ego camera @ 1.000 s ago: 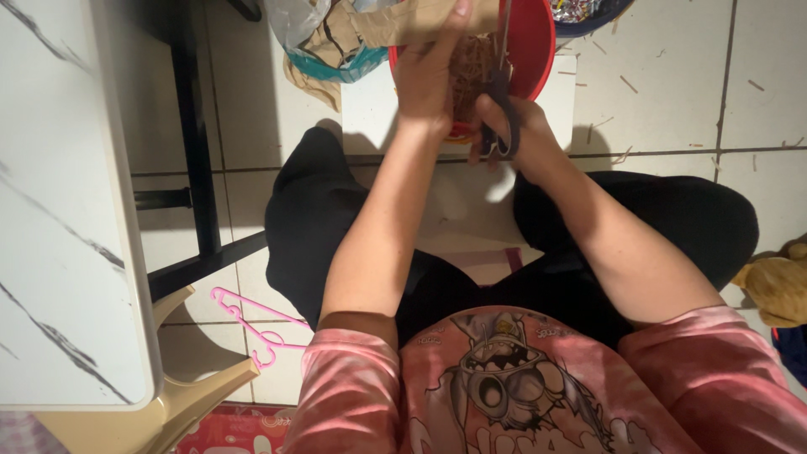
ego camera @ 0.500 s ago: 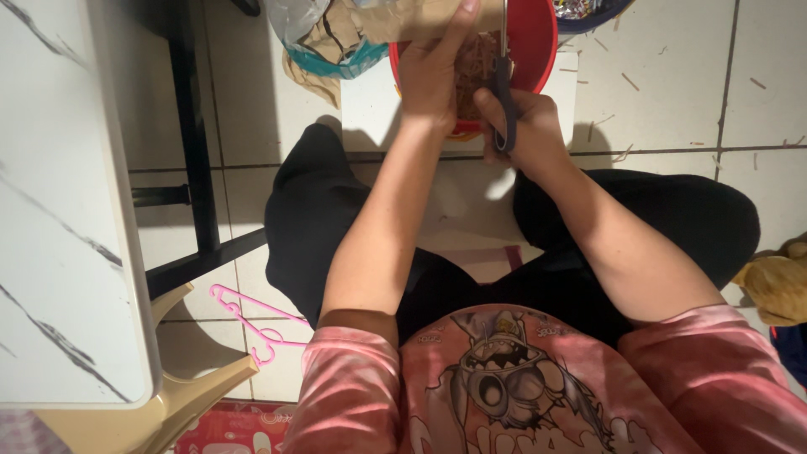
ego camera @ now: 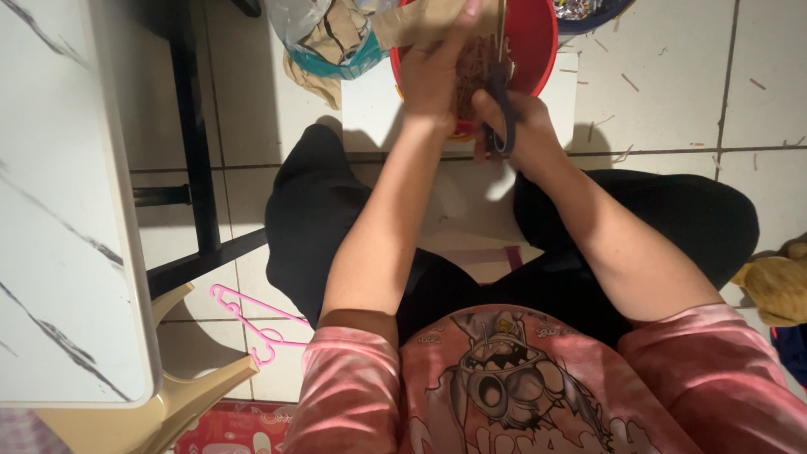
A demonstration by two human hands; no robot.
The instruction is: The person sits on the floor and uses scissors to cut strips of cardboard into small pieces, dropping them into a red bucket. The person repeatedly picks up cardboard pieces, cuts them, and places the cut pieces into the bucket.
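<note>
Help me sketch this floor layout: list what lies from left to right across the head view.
White marbled tabletop → pink hanger → left hand → scissors in the right hand → yellow stuffed toy.

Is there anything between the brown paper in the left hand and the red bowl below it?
Nothing visible stands between them. The left hand holds the brown paper directly over the red bowl, and the right hand works the scissors at the paper's edge. Only cut shreds lie inside the bowl.
</note>
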